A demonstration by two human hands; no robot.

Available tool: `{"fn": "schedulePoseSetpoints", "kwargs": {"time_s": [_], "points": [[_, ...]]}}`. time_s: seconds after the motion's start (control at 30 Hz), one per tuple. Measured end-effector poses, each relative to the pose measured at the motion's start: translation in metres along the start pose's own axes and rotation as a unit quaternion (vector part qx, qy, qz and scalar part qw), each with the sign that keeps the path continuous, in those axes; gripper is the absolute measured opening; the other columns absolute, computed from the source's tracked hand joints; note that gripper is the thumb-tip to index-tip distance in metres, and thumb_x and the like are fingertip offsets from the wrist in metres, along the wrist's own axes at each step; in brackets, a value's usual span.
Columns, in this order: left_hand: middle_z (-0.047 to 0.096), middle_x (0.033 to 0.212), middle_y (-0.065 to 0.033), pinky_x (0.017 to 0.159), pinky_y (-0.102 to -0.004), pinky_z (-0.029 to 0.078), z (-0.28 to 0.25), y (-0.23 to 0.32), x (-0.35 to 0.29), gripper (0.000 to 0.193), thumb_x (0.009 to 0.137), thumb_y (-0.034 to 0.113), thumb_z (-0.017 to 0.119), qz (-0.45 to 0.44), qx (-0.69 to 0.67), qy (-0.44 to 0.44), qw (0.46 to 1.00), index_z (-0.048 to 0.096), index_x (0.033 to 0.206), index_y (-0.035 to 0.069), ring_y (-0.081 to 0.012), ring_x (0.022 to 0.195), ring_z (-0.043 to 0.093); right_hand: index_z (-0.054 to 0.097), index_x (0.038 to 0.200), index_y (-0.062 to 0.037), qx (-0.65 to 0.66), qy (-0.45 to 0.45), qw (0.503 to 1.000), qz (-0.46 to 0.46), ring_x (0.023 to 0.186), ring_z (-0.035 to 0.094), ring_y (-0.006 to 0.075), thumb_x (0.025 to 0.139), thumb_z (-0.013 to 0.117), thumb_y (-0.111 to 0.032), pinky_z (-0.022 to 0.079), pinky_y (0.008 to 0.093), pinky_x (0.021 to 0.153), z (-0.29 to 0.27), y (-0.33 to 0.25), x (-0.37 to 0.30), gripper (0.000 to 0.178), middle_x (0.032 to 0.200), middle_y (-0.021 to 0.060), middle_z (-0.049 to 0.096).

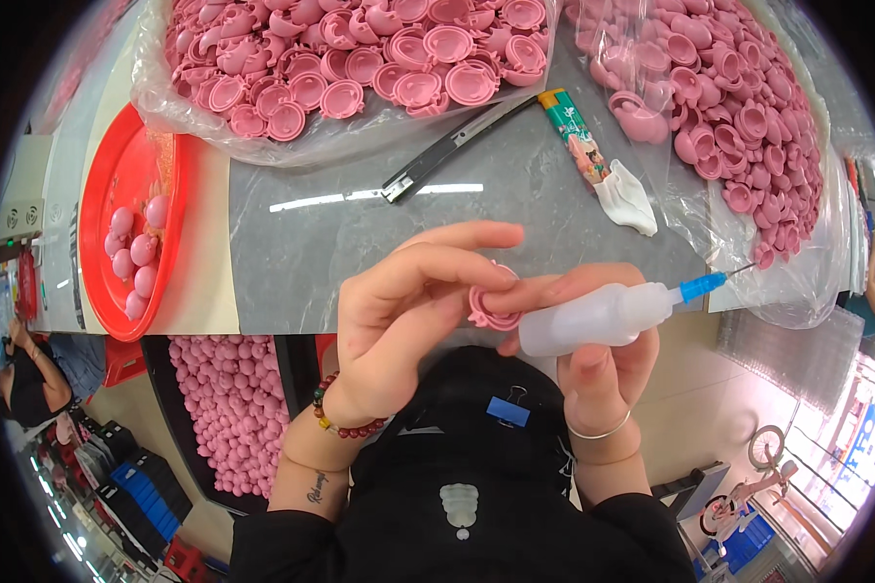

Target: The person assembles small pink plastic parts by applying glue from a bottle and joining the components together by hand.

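My left hand pinches a small pink half-shell piece with a rounded rim between thumb and fingers, in front of my chest. My right hand is wrapped round a translucent white squeeze bottle. The bottle lies nearly level, its blue needle tip pointing right, away from the pink piece. The fingertips of my right hand reach up to the right side of the piece, close by my left fingers. Whether they also grip it is hard to see.
Plastic bags of pink half-shells lie at back left and back right. A black utility knife and a green packet with white tissue lie between. Pink balls fill a red tray and a black bin at left.
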State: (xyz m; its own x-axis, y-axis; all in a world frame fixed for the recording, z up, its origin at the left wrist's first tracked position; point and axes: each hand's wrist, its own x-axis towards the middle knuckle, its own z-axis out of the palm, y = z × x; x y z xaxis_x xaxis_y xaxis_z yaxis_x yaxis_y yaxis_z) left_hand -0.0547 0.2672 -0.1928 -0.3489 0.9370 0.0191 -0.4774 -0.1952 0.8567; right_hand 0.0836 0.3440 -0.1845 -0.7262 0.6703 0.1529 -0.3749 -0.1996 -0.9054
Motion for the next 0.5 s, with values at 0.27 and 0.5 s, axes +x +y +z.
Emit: {"fn": "schedulePoseSetpoints", "kwargs": {"time_s": [0.27,0.5], "points": [[0.053,0.107,-0.0247,0.086,-0.0335,0.041,-0.002,-0.003,0.002,0.048,0.071,0.017,0.068,0.017,0.093,-0.073,0.993,0.047,0.109,-0.005,-0.0245,0.097,0.054,0.043,0.092,0.0007,-0.097,0.099,0.990,-0.007,0.067,0.058,0.0235,0.078,0.055,-0.045,0.050,0.0306,0.059,0.010,-0.005,0.005,0.050,0.080,0.0215,0.058],[0.051,0.114,-0.0202,0.086,-0.0330,0.044,-0.002,-0.004,-0.003,0.043,0.074,-0.005,0.059,0.040,-0.016,-0.027,0.999,0.043,0.114,-0.005,-0.0229,0.102,0.052,0.042,0.103,0.0054,-0.142,0.145,0.977,-0.063,0.054,0.048,0.0150,0.080,0.054,-0.042,0.037,0.0226,0.048,0.003,-0.005,0.008,0.054,0.065,0.0110,0.051]]}}
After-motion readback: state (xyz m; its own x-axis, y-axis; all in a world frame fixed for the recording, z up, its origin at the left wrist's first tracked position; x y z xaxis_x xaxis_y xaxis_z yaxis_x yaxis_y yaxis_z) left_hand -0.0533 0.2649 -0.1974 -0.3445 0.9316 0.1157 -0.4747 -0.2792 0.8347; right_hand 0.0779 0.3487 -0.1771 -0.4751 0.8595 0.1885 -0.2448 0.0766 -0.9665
